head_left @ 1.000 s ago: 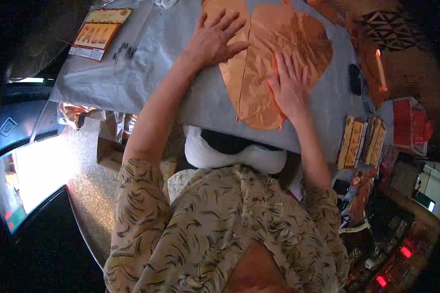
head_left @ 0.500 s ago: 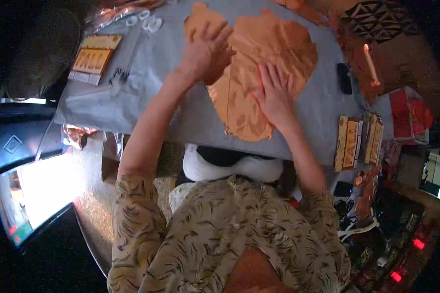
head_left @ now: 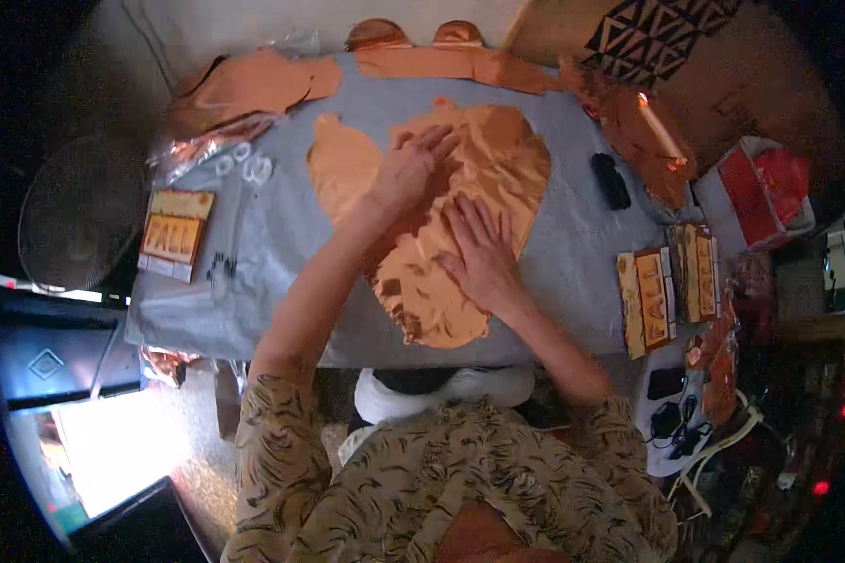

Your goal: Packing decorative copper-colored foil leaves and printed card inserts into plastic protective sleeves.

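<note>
A flat, crinkled copper-orange foil balloon [head_left: 502, 155] without air lies on the grey-covered table [head_left: 282, 244] in front of me. My left hand [head_left: 413, 174] reaches across its upper left part, fingers stretched and pointing right; whether the palm presses on the foil is hard to see. Lower on the sheet, my right hand [head_left: 483, 258] lies flat with its fingers spread, touching the foil. The balloon's lower end [head_left: 432, 319] is wrinkled and lies near the table's front edge. A rounded orange lobe [head_left: 343, 164] sticks out to the left of my left hand.
More flat copper foil pieces [head_left: 413, 62] lie along the far edge. White rings [head_left: 256, 169] and a fall-themed sign [head_left: 172, 235] are at left. On the right are a black object [head_left: 611, 181], two similar signs [head_left: 648, 296] and a red-and-white box [head_left: 756, 192].
The view has shifted, bringing the table's far edge into sight. My left hand has come down onto or close over the balloon's upper part. My right hand still rests on the foil.
</note>
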`<action>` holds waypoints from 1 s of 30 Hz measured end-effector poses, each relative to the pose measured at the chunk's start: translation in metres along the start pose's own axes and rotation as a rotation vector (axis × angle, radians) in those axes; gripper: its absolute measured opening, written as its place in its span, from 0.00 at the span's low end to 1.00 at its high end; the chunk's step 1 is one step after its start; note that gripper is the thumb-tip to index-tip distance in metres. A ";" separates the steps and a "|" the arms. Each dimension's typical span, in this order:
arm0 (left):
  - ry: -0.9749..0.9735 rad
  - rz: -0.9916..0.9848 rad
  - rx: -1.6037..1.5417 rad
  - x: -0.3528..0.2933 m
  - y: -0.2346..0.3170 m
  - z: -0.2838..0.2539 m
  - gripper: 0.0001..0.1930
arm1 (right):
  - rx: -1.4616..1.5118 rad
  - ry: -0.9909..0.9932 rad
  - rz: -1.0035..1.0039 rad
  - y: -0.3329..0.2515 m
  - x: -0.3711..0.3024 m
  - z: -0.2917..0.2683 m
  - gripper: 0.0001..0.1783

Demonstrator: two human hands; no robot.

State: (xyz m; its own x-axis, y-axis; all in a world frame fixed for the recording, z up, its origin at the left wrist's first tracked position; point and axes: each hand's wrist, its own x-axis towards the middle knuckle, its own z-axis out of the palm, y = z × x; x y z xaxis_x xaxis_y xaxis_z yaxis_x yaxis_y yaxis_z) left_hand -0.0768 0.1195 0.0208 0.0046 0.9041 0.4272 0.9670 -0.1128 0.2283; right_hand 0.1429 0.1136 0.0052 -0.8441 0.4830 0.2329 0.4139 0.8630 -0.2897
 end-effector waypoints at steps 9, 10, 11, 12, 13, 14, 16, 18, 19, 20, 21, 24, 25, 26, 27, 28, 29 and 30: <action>0.008 0.153 0.297 0.142 -0.034 0.032 0.15 | 0.060 0.102 0.003 0.037 0.022 -0.054 0.33; -0.035 0.095 0.287 0.156 -0.038 0.040 0.10 | 0.085 0.100 -0.004 0.046 0.027 -0.060 0.32; -0.032 0.101 0.290 0.166 -0.047 0.046 0.10 | 0.112 0.097 -0.013 0.053 0.033 -0.063 0.32; -0.030 0.139 0.340 0.175 -0.054 0.053 0.09 | 0.106 0.103 -0.009 0.061 0.038 -0.066 0.32; -0.029 0.173 0.392 0.182 -0.062 0.059 0.09 | 0.081 0.112 0.029 0.068 0.045 -0.068 0.31; -0.030 0.174 0.395 0.186 -0.071 0.065 0.09 | 0.059 0.120 0.064 0.075 0.052 -0.069 0.31; -0.263 0.152 0.513 0.197 -0.065 0.070 0.09 | 0.063 0.160 0.068 0.101 0.064 -0.063 0.31; -0.236 0.126 0.374 0.200 -0.068 0.069 0.09 | 0.069 0.203 0.061 0.114 0.074 -0.062 0.31; -0.208 0.085 0.247 0.199 -0.071 0.070 0.09 | 0.064 0.188 0.041 0.114 0.081 -0.059 0.31; -0.216 0.085 0.245 0.197 -0.070 0.073 0.09 | 0.058 0.173 0.022 0.113 0.086 -0.055 0.31; -0.066 0.142 0.220 0.192 -0.069 0.072 0.10 | 0.067 0.172 0.018 0.108 0.090 -0.047 0.31; 0.038 0.064 0.055 0.193 -0.078 0.080 0.08 | 0.086 0.119 -0.020 0.090 0.097 -0.026 0.31; -0.001 -0.070 -0.082 0.194 -0.083 0.082 0.07 | 0.078 0.106 -0.052 0.084 0.101 -0.024 0.30; -0.004 -0.073 -0.075 0.194 -0.089 0.082 0.07 | 0.069 0.094 -0.084 0.080 0.104 -0.022 0.29; -0.011 -0.117 -0.027 0.199 -0.088 0.082 0.08 | 0.068 0.097 -0.078 0.081 0.108 -0.020 0.29; -0.017 -0.160 0.022 0.204 -0.087 0.082 0.09 | 0.085 0.138 -0.046 0.084 0.113 -0.018 0.27; -0.018 -0.154 0.021 0.207 -0.085 0.082 0.09 | 0.101 0.180 -0.014 0.088 0.120 -0.017 0.26; 0.032 -0.226 -0.021 0.207 -0.087 0.081 0.10 | 0.104 0.184 -0.017 0.093 0.127 -0.015 0.26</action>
State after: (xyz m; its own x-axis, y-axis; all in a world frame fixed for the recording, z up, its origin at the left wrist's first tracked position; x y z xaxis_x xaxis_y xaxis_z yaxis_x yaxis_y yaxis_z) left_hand -0.1392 0.3501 0.0185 -0.2198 0.8940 0.3905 0.9371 0.0823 0.3391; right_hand 0.0794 0.2572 0.0222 -0.7706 0.4953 0.4011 0.3546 0.8561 -0.3759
